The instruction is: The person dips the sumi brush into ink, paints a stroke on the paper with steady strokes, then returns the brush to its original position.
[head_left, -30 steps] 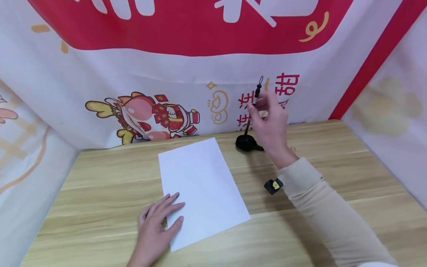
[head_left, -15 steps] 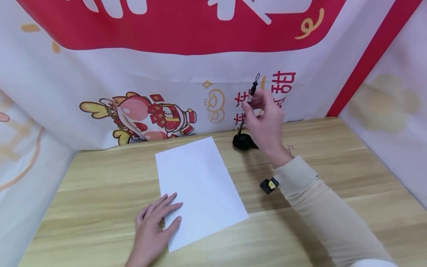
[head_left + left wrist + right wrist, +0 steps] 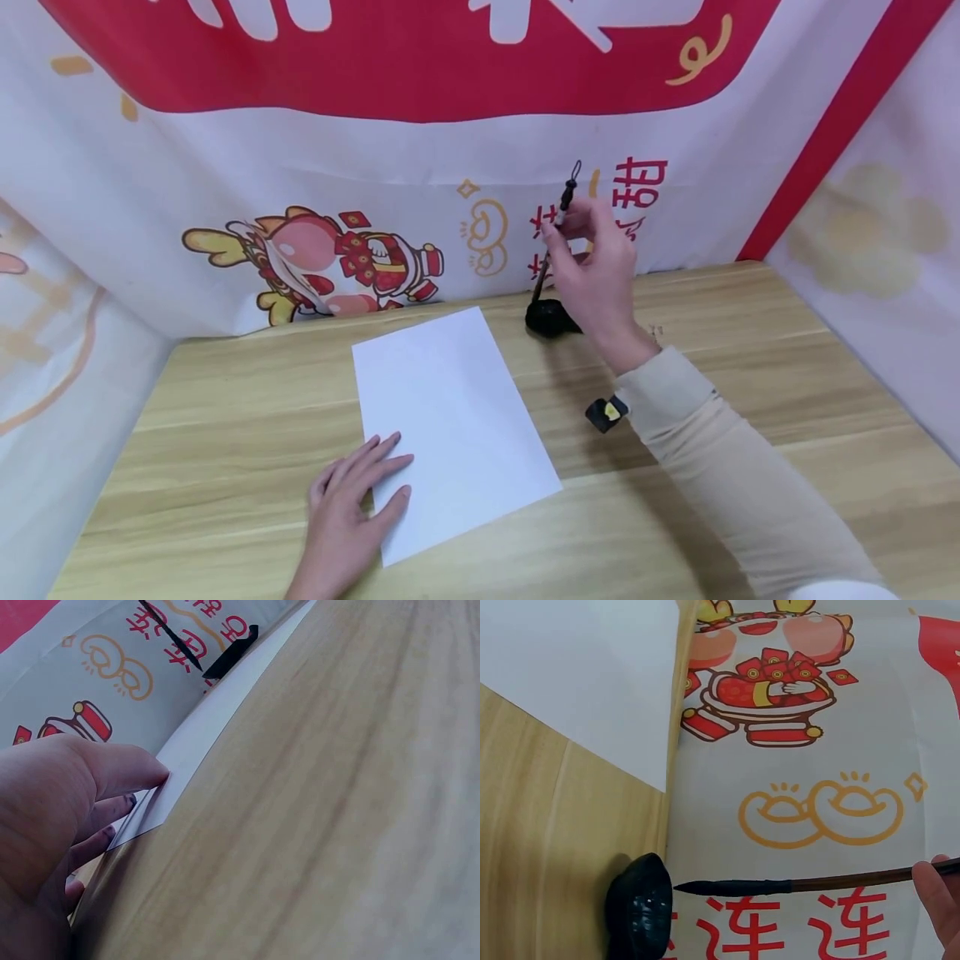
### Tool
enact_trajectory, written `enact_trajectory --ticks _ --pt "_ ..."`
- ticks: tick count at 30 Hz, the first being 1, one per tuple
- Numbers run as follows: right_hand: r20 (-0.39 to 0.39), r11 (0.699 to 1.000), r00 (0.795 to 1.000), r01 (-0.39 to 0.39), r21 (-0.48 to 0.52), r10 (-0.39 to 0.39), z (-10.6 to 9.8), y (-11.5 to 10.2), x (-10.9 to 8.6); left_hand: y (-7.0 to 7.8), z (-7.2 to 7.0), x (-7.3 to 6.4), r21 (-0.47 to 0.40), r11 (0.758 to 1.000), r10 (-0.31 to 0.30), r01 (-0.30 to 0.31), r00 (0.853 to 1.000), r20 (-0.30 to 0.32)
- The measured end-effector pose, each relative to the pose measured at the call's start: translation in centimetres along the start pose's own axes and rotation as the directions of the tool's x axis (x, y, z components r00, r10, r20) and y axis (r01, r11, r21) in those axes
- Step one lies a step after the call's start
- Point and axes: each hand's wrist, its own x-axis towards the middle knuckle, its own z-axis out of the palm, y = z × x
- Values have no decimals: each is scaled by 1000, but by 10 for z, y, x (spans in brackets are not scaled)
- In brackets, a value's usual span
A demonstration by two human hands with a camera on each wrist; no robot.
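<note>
My right hand (image 3: 596, 275) pinches a calligraphy brush (image 3: 547, 258) near the top of its handle, the hanging loop pointing up. In the right wrist view the brush's dark, pointed tip (image 3: 697, 887) is right at the rim of a small black ink dish (image 3: 641, 907). That dish sits near the table's back edge, right of a blank white sheet of paper (image 3: 457, 417). My left hand (image 3: 348, 508) lies on the paper's lower left edge with fingers spread. Dark smudges mark some of its fingertips in the left wrist view.
The wooden table (image 3: 240, 433) meets a printed cloth backdrop (image 3: 405, 167) along its back edge, with more cloth at both sides. Beneath my right wrist shows a small black object with a yellow mark (image 3: 606, 412), beside the sleeve cuff.
The brush leans a little more, its top shifting left with my right hand while the tip stays by the dish. The left hand keeps its place on the paper. The head view shifts slightly.
</note>
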Motion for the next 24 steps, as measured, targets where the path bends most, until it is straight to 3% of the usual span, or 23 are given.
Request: enact_trajectory --ticks 3,11,20,24 --pt "10 1000 1000 9 -16 -9 -1 -1 2 0 0 1 1 1000 9 -9 1000 -7" --pt "56 997 997 -57 -43 59 2 4 -2 0 1 -1 -4 1000 6 -6 1000 1" --pt "47 993 993 107 -41 -105 -2 -5 7 -1 -1 0 7 999 47 -47 999 -18" --pt "57 996 996 67 -66 -63 -5 -3 5 -2 0 0 14 997 75 -75 997 -28"
